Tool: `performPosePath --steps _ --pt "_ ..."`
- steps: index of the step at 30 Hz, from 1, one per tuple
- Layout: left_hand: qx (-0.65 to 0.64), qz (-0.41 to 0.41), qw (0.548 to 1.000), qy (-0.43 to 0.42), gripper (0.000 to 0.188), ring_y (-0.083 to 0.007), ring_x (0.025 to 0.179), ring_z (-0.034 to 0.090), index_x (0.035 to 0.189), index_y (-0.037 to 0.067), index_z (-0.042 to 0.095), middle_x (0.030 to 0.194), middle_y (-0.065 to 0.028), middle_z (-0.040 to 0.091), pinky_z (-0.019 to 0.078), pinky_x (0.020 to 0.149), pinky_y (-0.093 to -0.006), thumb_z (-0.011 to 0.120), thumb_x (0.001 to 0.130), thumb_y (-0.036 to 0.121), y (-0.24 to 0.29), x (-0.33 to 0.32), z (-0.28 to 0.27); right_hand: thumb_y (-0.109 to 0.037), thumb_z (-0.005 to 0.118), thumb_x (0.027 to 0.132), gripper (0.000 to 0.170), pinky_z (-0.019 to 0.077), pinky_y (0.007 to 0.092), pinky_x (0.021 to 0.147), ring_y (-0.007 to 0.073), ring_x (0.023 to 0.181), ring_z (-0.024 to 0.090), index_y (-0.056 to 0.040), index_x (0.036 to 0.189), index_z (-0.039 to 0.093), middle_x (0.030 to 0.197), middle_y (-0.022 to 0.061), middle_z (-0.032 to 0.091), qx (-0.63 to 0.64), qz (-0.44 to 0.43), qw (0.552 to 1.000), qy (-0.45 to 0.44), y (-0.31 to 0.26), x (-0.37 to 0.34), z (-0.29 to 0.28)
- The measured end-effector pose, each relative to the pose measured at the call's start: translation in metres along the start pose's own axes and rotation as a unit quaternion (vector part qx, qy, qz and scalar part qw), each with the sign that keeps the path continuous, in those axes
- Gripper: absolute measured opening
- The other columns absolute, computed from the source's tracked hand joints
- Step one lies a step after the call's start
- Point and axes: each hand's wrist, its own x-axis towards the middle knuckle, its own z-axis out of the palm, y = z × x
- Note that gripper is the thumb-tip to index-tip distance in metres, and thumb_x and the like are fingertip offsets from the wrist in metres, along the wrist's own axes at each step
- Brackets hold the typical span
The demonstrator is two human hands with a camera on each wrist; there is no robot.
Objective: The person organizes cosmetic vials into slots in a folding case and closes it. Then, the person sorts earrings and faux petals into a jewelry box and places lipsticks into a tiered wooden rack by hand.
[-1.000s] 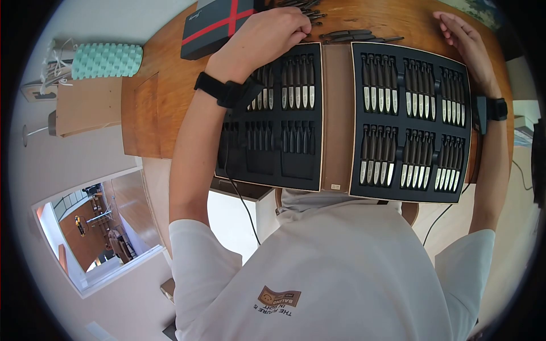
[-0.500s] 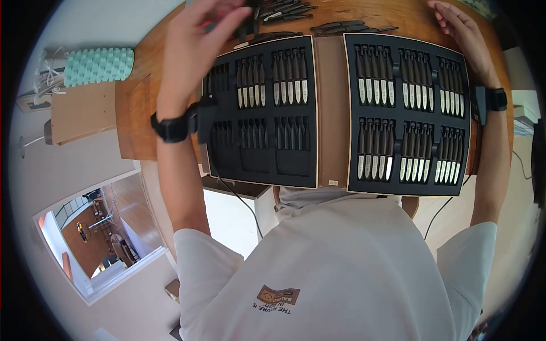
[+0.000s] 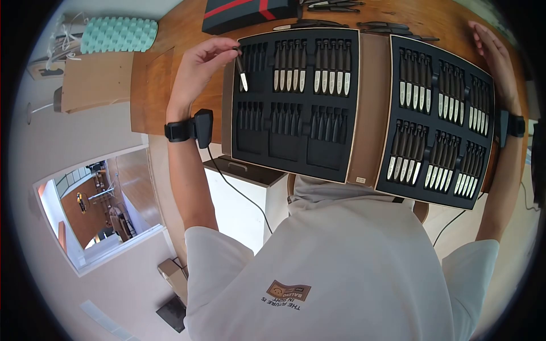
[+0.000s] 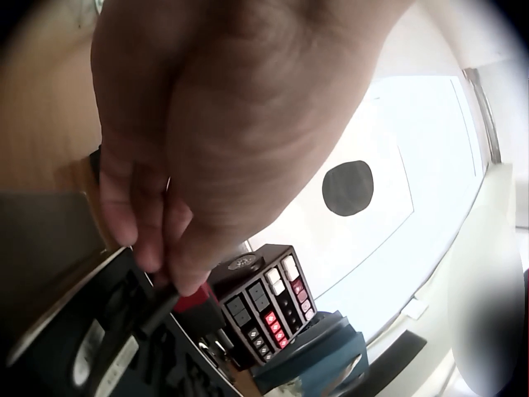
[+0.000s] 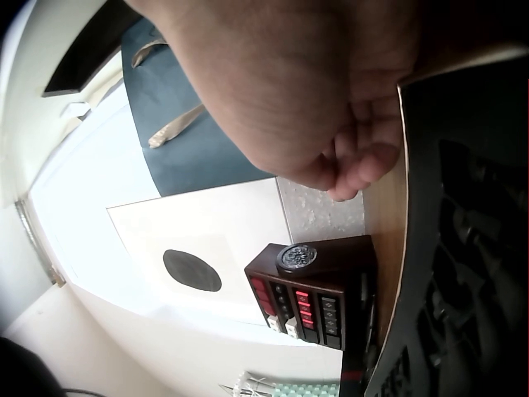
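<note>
My left hand (image 3: 202,71) pinches a slim dark pen-like stick (image 3: 243,74) with a pale rounded end, between thumb and fingertips. The stick hangs over the upper left compartment of the open case's left panel (image 3: 296,156). Two neighbouring compartments there hold rows of the same sticks (image 3: 290,74); the lower ones show dark slots without pale ends. In the right panel (image 3: 434,128), every compartment carries such sticks. My right hand (image 3: 493,54) lies beside the right panel's far corner with loosely bent fingers, holding nothing. In the left wrist view the held stick (image 4: 157,313) shows below the fingertips.
Loose sticks (image 3: 392,28) lie on the wooden table (image 3: 156,91) behind the case. A dark box with red ribbon (image 3: 244,16) stands at the back. A green bumpy object (image 3: 119,35) is at far left. The wrist views show a block with coloured buttons (image 5: 310,289).
My left hand has come from the loose sticks behind the case, leftward and then over the upper left compartment, with a stick in its fingers. My right hand stays beside the case.
</note>
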Motion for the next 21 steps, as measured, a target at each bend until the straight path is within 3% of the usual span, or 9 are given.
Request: performPosePath --steps 3,5,8,17,21 --pt "0.03 0.015 0.999 -0.014 0.026 -0.007 0.092 0.063 0.122 0.008 0.075 0.1 0.0025 0.069 0.0506 0.083 -0.0235 0.075 0.097 0.01 -0.005 0.003 0.004 -0.036 0.053 0.111 0.043 0.0415 0.0199 0.093 0.0033 0.099 0.053 -0.0082 0.141 0.066 0.106 -0.0083 0.062 -0.011 0.011 1.0 0.0 0.005 0.003 -0.005" --pt "0.134 0.072 0.988 -0.035 0.032 -0.0081 0.088 0.057 0.124 0.011 0.075 0.099 0.0037 0.06 0.0497 0.081 -0.0245 0.079 0.092 0.01 -0.002 0.006 0.008 -0.037 0.053 0.11 0.044 0.0414 0.02 0.092 0.0032 0.099 0.053 -0.0083 0.141 0.066 0.106 -0.0083 0.062 -0.018 0.012 1.0 0.0 0.006 0.003 -0.005" --pt "0.149 0.063 0.987 -0.008 0.036 -0.0105 0.085 0.052 0.123 0.01 0.075 0.097 0.0019 0.052 0.049 0.078 -0.0261 0.083 0.088 0.01 0.01 -0.001 0.02 -0.038 0.054 0.11 0.045 0.0408 0.0198 0.092 0.0031 0.098 0.052 -0.0084 0.141 0.066 0.106 -0.0086 0.062 -0.011 0.013 1.0 -0.004 0.002 0.001 -0.004" --pt "0.247 0.083 0.965 0.02 0.038 -0.0179 0.095 0.062 0.122 0.008 0.077 0.115 -0.0046 0.063 0.0523 0.079 -0.0304 0.085 0.086 0.017 0.007 -0.024 0.027 -0.039 0.054 0.11 0.044 0.0397 0.0209 0.096 0.003 0.1 0.053 -0.0102 0.141 0.067 0.107 -0.0093 0.062 -0.036 0.021 0.999 0.013 -0.004 -0.005 0.001" --pt "0.272 0.079 0.959 -0.009 0.044 -0.0216 0.1 0.062 0.127 0.009 0.075 0.118 -0.0061 0.061 0.0526 0.081 -0.0324 0.085 0.084 0.018 0.016 -0.028 0.025 -0.04 0.054 0.11 0.045 0.0395 0.0209 0.098 0.0031 0.102 0.054 -0.0105 0.142 0.066 0.109 -0.0092 0.063 -0.04 0.018 0.999 0.009 -0.005 -0.006 0.002"
